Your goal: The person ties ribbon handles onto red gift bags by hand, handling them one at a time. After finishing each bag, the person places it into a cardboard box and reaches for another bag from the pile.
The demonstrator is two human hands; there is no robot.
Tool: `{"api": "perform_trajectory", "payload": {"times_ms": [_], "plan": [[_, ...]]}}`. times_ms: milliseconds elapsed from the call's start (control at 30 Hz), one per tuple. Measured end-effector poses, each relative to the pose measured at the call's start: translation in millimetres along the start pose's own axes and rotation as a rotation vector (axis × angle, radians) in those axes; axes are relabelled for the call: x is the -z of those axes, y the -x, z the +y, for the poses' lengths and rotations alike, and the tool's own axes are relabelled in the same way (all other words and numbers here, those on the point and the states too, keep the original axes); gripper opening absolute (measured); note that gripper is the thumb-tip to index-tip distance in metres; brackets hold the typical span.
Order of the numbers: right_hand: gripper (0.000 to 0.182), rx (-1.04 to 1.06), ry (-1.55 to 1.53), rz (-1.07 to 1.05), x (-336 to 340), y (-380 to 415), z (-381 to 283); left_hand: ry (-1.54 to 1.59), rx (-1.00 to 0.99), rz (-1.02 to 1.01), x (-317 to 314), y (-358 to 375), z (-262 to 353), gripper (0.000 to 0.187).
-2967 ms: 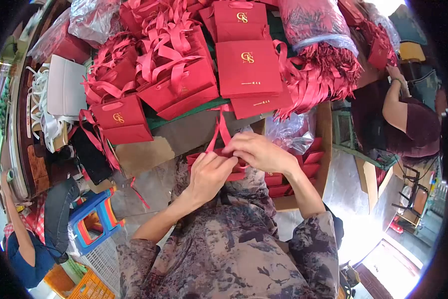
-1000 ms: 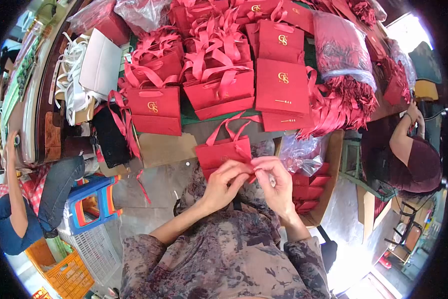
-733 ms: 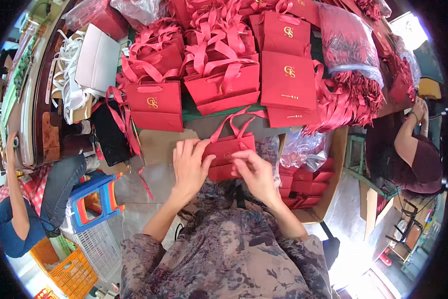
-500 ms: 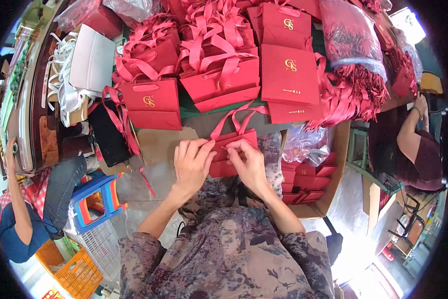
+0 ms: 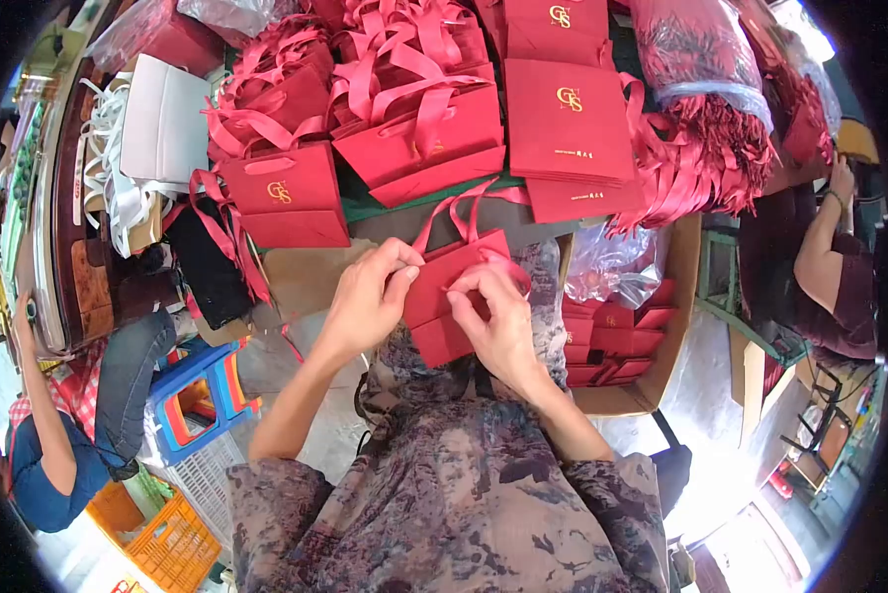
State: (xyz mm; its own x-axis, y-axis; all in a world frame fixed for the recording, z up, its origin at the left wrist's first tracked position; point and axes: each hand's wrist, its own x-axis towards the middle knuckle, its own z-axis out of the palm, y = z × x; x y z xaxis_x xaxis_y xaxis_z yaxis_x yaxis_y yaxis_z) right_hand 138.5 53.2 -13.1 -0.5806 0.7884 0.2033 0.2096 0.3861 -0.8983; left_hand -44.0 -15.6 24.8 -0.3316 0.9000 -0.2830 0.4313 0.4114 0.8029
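A small red paper gift bag [image 5: 432, 321] is held in front of my lap, tilted, its pink-red ribbon handle [image 5: 451, 212] standing up toward the table. My left hand [image 5: 365, 301] pinches the bag's upper left edge between thumb and forefinger. Over the right side of the bag is my right hand [image 5: 501, 321], thumb and forefinger pressed together against the front. What those fingertips pinch is too small to make out. A loop of ribbon [image 5: 508, 267] shows just behind the right fingers.
Stacked red bags with ribbons [image 5: 419, 128] and flat red bags [image 5: 568, 124] cover the table. A bundle of ribbon cords [image 5: 706, 119] lies right, white bags [image 5: 165, 124] left. An open carton [image 5: 681, 326] holds red bags beside my right knee. Two people sit at the sides.
The bag has tilted, and more of its front shows. My right hand has moved slightly right and down, and a ribbon loop now shows behind it. The view has shifted a little.
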Motion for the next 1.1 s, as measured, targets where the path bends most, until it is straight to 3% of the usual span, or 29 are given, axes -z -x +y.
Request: {"api": "perform_trajectory", "payload": {"times_ms": [33, 100, 233, 433, 500, 633, 800, 1100], "plan": [[0.008, -0.004, 0.0, 0.001, 3, -1, -6, 0.006, 0.005, -0.015, 0, 0, 0, 0.01], [0.008, -0.336, -0.195, -0.115, 8, -1, -19, 0.011, -0.01, -0.022, 0, -1, -1, 0.01], [0.008, -0.247, -0.128, -0.118, 6, -3, -16, -0.056, -0.036, -0.01, 2, 1, 6, 0.011], [0.007, -0.347, -0.199, -0.055, 3, -4, -18, 0.002, -0.056, 0.008, -1, 1, 6, 0.011], [0.006, -0.483, -0.21, -0.081, 6, -5, -20, 0.039, -0.029, -0.022, -1, 1, -2, 0.011], [0.006, -0.471, -0.236, -0.077, 10, -6, -17, 0.222, -0.032, -0.048, -5, 0, -12, 0.012], [0.006, -0.55, -0.295, -0.097, 12, -8, -18, 0.226, -0.002, -0.128, 1, -2, -7, 0.012], [0.007, -0.452, -0.213, -0.081, 15, -9, -26, 0.273, 0.073, -0.192, 4, -4, -2, 0.015]]}}
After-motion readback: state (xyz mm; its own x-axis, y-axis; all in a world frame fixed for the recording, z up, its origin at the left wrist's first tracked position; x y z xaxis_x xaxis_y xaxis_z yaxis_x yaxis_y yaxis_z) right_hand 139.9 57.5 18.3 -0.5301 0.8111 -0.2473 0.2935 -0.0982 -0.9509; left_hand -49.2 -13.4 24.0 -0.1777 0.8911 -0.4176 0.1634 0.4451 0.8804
